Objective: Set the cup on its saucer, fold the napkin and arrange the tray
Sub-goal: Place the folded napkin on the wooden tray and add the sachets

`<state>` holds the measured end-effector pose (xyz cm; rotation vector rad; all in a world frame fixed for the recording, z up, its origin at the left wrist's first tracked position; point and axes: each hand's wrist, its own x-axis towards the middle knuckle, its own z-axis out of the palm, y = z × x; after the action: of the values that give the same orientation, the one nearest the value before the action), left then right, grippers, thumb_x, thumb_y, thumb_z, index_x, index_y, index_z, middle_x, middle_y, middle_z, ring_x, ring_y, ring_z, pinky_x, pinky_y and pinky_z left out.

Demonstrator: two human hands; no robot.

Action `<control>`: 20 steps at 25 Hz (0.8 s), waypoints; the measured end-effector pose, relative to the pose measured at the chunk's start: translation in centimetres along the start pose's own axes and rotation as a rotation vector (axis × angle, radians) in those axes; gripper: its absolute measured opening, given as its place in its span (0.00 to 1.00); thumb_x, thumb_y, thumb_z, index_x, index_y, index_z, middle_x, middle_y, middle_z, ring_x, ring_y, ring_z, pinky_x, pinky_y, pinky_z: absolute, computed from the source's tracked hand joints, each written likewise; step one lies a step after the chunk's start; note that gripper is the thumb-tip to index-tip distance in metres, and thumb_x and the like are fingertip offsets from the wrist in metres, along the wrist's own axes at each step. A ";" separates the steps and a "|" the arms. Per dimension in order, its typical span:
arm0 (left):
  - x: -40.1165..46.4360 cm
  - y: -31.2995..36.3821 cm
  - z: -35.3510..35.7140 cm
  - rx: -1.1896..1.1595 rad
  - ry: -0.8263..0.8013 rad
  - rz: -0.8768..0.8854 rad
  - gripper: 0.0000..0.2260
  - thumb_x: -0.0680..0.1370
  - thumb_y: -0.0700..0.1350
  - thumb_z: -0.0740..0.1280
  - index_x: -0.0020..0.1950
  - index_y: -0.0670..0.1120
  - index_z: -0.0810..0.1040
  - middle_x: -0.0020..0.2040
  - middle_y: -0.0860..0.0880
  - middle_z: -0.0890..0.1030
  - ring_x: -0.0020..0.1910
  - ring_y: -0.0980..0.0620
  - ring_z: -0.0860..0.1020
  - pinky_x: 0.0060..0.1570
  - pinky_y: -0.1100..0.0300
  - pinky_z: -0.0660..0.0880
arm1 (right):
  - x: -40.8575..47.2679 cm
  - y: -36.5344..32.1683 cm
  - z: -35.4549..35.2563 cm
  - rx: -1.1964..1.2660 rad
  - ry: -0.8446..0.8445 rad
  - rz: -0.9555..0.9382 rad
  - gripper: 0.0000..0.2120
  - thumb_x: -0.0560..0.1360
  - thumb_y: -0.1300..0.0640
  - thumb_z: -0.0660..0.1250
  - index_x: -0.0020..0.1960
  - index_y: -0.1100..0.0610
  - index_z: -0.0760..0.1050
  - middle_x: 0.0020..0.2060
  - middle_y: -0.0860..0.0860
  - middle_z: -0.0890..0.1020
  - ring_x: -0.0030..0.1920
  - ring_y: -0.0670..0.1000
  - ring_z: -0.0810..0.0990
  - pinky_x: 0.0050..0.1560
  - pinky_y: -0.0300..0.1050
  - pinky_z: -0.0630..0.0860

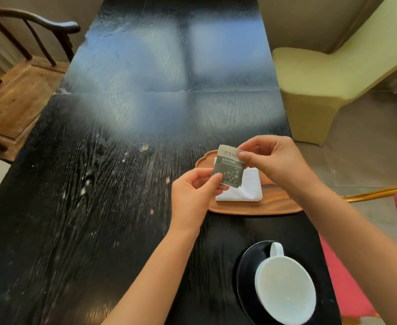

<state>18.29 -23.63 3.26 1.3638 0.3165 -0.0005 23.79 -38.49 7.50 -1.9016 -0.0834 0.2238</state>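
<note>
Both hands pinch sachet above tray; table left open.

Window glare on table, prob. soft focus

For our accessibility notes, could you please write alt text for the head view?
Both hands, left and right, hold a small packet above a folded white napkin on a wooden tray; nearer, a white cup sits on its dark saucer.

I count one cup, one saucer, one napkin, one tray, one sachet, two hands.
</note>
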 end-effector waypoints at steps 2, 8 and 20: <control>0.0 -0.2 2.5 0.017 -0.029 0.015 0.05 0.73 0.35 0.69 0.41 0.45 0.80 0.34 0.50 0.84 0.33 0.53 0.82 0.34 0.65 0.77 | 0.3 0.8 -2.4 -0.004 0.023 0.019 0.06 0.70 0.66 0.70 0.38 0.56 0.80 0.27 0.45 0.82 0.30 0.41 0.79 0.33 0.31 0.75; 0.5 -2.9 6.7 0.375 -0.135 0.135 0.10 0.75 0.41 0.68 0.56 0.47 0.78 0.49 0.49 0.82 0.48 0.56 0.80 0.48 0.60 0.77 | 1.4 4.6 -9.8 -0.031 -0.022 0.169 0.06 0.71 0.67 0.69 0.39 0.58 0.79 0.29 0.49 0.81 0.30 0.43 0.77 0.34 0.33 0.75; -0.1 -8.3 13.5 1.507 -0.528 0.342 0.28 0.79 0.54 0.57 0.74 0.43 0.55 0.74 0.42 0.56 0.70 0.44 0.58 0.64 0.50 0.63 | 4.7 13.5 -9.4 -0.368 -0.086 0.264 0.08 0.69 0.62 0.70 0.36 0.51 0.79 0.32 0.50 0.81 0.32 0.47 0.78 0.39 0.42 0.75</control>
<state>19.68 -38.40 -2.34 2.7977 -0.5104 -0.3745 29.53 -50.96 -2.67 -2.2681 0.0757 0.4975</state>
